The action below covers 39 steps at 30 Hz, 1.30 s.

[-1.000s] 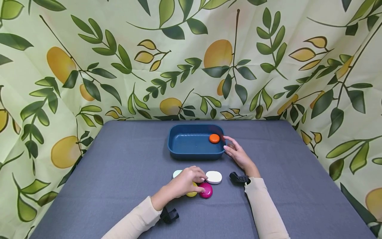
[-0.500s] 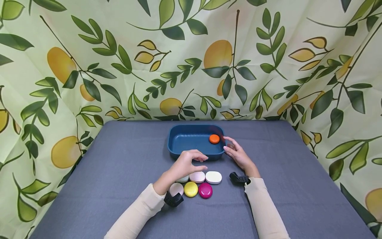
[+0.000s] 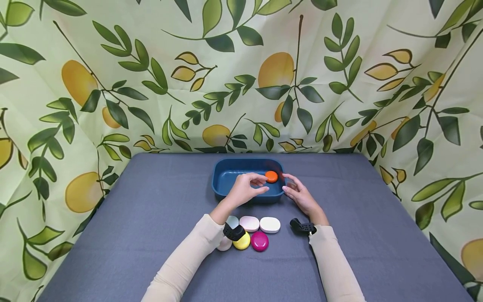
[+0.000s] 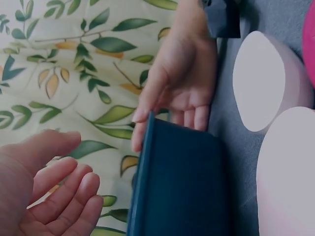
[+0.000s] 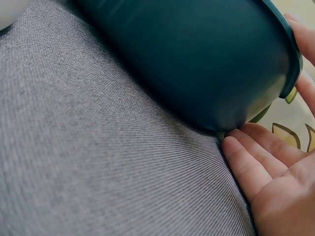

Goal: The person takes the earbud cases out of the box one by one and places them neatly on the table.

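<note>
My left hand [image 3: 249, 188] is over the near side of a blue rectangular box [image 3: 241, 197], its thumb and fingers apart and nothing between them. In the left wrist view its fingers [image 4: 74, 196] bend loosely above the box's rim. Inside the box, at its right end, lies a glossy orange round disc [image 3: 271, 177]. My right hand [image 3: 299, 195] rests against the box's right end, fingertips touching its wall and rim. In the right wrist view fairly straight fingers [image 5: 248, 164] meet the bottom of the wall.
In front of the box lie a white oval piece [image 3: 270, 225], a pale pink oval piece [image 3: 249, 223] and a pale mint piece [image 3: 232, 221]. Nearer are magenta [image 3: 259, 241], yellow [image 3: 242, 241] and pale pink [image 3: 224, 244] round discs. Grey cloth [image 3: 170, 201] covers the table; a leaf-print curtain [image 3: 241, 84] hangs behind.
My left hand has moved from above the coloured pieces, forward to the box, uncovering the yellow disc and pink oval piece. The right hand stays at the box's end.
</note>
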Tool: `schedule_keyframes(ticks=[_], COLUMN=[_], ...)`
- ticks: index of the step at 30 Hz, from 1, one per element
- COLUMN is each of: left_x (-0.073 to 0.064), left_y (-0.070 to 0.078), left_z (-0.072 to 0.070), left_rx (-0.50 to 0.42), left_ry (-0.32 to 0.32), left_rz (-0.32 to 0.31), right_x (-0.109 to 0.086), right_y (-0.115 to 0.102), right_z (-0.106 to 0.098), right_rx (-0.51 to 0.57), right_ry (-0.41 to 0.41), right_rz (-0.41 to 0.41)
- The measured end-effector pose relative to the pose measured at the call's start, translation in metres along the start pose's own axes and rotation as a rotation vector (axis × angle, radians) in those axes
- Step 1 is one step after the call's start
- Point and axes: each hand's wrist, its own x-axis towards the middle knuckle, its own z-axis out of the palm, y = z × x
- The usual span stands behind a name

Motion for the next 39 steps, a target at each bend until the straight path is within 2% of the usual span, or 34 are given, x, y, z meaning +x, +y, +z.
schedule_keyframes(ticks=[5, 12, 18, 25, 33, 39], left_x=[0.014, 0.032, 0.044, 0.057, 0.067, 0.072], left_y=[-0.007, -0.02, -0.021, -0.018, -0.025, -0.031], left_z=[0.01, 0.027, 0.04, 0.052, 0.055, 0.055], left_rx=[-0.021, 0.002, 0.004, 0.05, 0.089, 0.132], left_ry=[0.028, 0.099, 0.166, 0.211, 0.194, 0.129], left_rz=[-0.055, -0.157, -0.26, -0.365, -0.425, -0.454], right_x=[0.001, -0.001, 0.0, 0.0, 0.001, 0.002], right_y=[0.002, 0.001, 0.0, -0.001, 0.003, 0.004], right_z=[-0.001, 0.0, 0.001, 0.002, 0.001, 0.0], right_rx=[-0.009, -0.012, 0.002, 0.003, 0.011, 0.011], right_ry=[-0.002, -0.001, -0.003, 0.005, 0.001, 0.001], right_rz=[0.002, 0.009, 0.006, 0.008, -0.004, -0.007])
